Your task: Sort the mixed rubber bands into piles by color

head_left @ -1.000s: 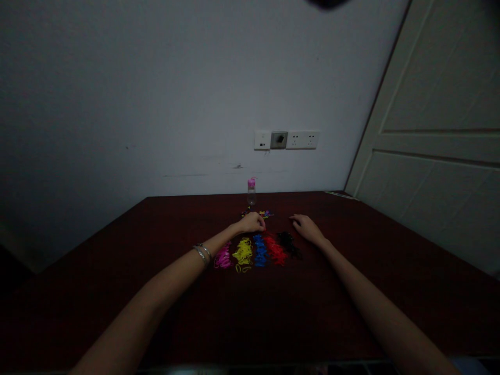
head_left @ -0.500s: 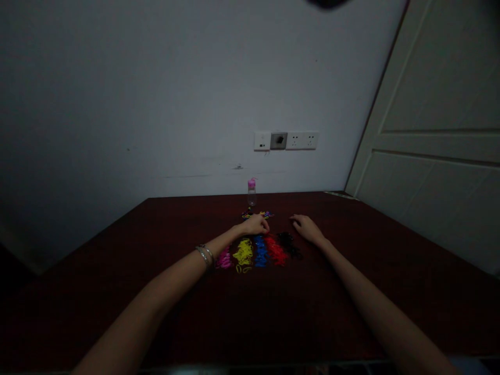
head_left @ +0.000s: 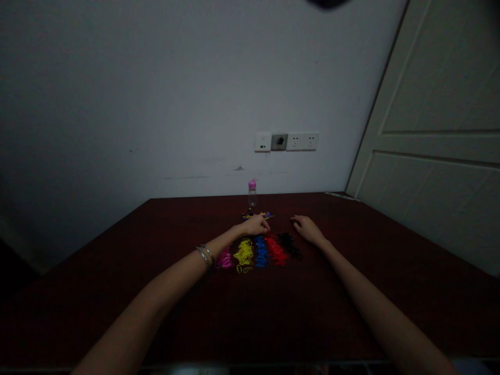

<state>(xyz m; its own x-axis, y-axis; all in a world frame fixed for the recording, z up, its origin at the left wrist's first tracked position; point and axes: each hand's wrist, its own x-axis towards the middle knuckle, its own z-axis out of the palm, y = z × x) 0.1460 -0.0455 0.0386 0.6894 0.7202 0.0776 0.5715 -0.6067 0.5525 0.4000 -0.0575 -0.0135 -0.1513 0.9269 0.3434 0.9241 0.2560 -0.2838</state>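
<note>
Small bands lie sorted by colour on the dark red table (head_left: 250, 317): a pink pile (head_left: 225, 259), a yellow pile (head_left: 245, 252), a blue pile (head_left: 261, 252), a red pile (head_left: 277, 251) and a black pile (head_left: 289, 245). At the top end of the red pile is my left hand (head_left: 255, 224), its fingers closed together; what they pinch is too small to make out. Behind it lies a mixed-colour heap (head_left: 267, 214), partly covered by the hand. My right hand (head_left: 307, 228) rests on the table behind the black pile, fingers loosely apart, holding nothing visible.
A clear bottle with a pink top (head_left: 252, 194) stands near the wall, behind the mixed heap. Sockets and switches (head_left: 286, 141) are on the wall above. A pale panelled door (head_left: 433, 172) borders the table on the right.
</note>
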